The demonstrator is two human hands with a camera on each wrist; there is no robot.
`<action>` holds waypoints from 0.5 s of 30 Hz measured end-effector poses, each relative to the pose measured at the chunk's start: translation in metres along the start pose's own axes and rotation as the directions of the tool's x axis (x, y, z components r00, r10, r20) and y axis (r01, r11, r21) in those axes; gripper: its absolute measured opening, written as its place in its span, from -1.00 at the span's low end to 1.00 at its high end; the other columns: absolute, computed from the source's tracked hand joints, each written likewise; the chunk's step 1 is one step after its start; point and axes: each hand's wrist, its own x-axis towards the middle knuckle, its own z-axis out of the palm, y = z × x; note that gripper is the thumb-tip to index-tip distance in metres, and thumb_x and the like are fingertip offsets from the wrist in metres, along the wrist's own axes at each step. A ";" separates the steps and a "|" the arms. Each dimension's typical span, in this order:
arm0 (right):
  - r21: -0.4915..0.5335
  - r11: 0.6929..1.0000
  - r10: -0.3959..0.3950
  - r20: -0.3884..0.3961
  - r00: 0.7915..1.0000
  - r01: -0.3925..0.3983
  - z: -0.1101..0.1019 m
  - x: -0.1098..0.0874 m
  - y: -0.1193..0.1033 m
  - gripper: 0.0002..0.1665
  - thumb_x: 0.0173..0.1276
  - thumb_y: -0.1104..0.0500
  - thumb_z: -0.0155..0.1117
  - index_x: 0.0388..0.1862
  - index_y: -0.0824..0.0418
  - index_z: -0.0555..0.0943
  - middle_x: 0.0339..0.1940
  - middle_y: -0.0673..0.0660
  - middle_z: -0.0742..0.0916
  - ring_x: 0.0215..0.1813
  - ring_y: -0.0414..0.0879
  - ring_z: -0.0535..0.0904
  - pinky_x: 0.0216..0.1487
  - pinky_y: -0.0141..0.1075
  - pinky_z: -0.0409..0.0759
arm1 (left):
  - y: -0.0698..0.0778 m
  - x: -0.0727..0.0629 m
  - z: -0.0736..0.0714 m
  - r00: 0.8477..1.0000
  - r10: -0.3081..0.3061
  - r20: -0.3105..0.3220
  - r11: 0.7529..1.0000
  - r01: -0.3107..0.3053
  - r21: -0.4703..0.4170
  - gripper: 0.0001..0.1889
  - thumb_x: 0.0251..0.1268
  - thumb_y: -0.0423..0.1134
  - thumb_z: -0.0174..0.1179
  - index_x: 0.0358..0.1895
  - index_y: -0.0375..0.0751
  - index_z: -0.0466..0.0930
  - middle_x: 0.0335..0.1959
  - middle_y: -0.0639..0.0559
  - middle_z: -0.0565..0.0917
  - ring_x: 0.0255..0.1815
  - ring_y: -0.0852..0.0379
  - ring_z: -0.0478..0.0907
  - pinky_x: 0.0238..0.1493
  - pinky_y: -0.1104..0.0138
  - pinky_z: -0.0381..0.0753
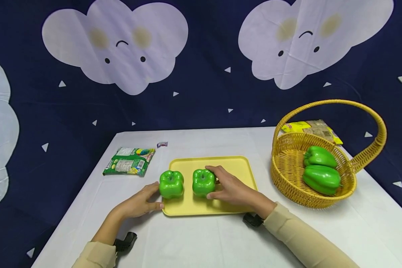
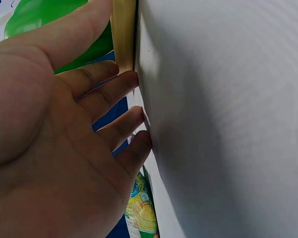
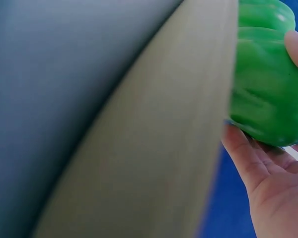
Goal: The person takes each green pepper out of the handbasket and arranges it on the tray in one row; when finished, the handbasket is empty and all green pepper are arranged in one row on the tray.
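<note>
A yellow tray lies on the white table, with two green bell peppers on it. My right hand holds the right bell pepper, thumb at its near side and fingers round the far side. In the right wrist view the thumb presses that green pepper, and the tray's side hides part of it. The left bell pepper stands at the tray's left edge. Beside it my left hand has its thumb at the tray rim. The left wrist view shows the left hand with spread, relaxed fingers touching the tablecloth.
To the right stands a wicker basket with a tall handle and two green peppers inside. A yellow packet lies behind it. On the left are a green snack packet and a small wrapped sweet. A dark cloud-patterned cloth hangs behind.
</note>
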 end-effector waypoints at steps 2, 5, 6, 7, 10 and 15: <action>0.000 1.000 0.012 0.010 1.000 -0.012 0.002 0.002 -0.001 0.02 0.11 -0.04 0.44 0.47 0.00 0.10 0.23 0.00 0.45 0.18 -0.12 0.52 0.18 -0.21 0.57 | 0.000 0.000 0.000 1.000 -0.002 0.003 1.000 0.002 0.002 -0.18 0.16 0.03 0.26 0.44 -0.23 0.14 0.47 -0.34 0.10 0.50 -0.36 -0.07 0.46 -0.23 -0.08; 0.004 0.999 0.035 0.030 0.999 -0.035 0.004 0.006 -0.003 0.02 0.12 -0.05 0.43 0.47 -0.03 0.08 0.24 0.00 0.44 0.20 -0.10 0.52 0.22 -0.20 0.55 | 0.000 0.000 0.000 1.000 -0.005 0.007 1.000 0.005 0.005 -0.17 0.16 0.04 0.25 0.44 -0.24 0.13 0.47 -0.35 0.10 0.50 -0.36 -0.07 0.45 -0.23 -0.07; 0.005 0.999 0.042 0.037 0.998 -0.042 0.005 0.007 -0.003 0.03 0.13 -0.05 0.43 0.48 -0.04 0.07 0.25 0.01 0.44 0.21 -0.09 0.51 0.23 -0.20 0.54 | 0.000 0.000 0.000 1.000 -0.005 0.007 1.000 0.005 0.004 -0.17 0.16 0.04 0.25 0.43 -0.25 0.13 0.47 -0.35 0.10 0.50 -0.36 -0.07 0.45 -0.23 -0.08; 0.006 0.999 0.046 0.041 0.998 -0.047 0.005 0.008 -0.004 0.03 0.13 -0.05 0.43 0.48 -0.04 0.07 0.26 0.01 0.43 0.21 -0.09 0.51 0.24 -0.19 0.53 | 0.000 0.000 0.000 1.000 0.000 0.005 1.000 0.000 0.005 -0.17 0.16 0.04 0.25 0.43 -0.25 0.14 0.47 -0.36 0.10 0.49 -0.37 -0.06 0.45 -0.24 -0.07; 0.011 0.999 0.051 0.051 0.997 -0.052 0.007 0.011 -0.006 0.03 0.14 -0.03 0.42 0.48 -0.04 0.06 0.27 0.03 0.43 0.22 -0.07 0.51 0.26 -0.17 0.52 | -0.001 0.000 0.000 1.000 0.006 0.002 1.000 -0.006 0.007 -0.17 0.17 0.04 0.25 0.43 -0.26 0.14 0.46 -0.37 0.10 0.49 -0.37 -0.06 0.45 -0.24 -0.08; 0.012 0.999 0.042 0.054 0.998 -0.043 0.010 0.014 -0.009 0.03 0.15 -0.02 0.41 0.49 -0.01 0.05 0.30 0.05 0.42 0.23 -0.06 0.50 0.26 -0.18 0.52 | -0.001 -0.001 -0.001 1.000 0.015 -0.001 1.000 -0.015 0.017 -0.17 0.17 0.04 0.24 0.43 -0.26 0.12 0.46 -0.38 0.10 0.49 -0.38 -0.06 0.44 -0.25 -0.07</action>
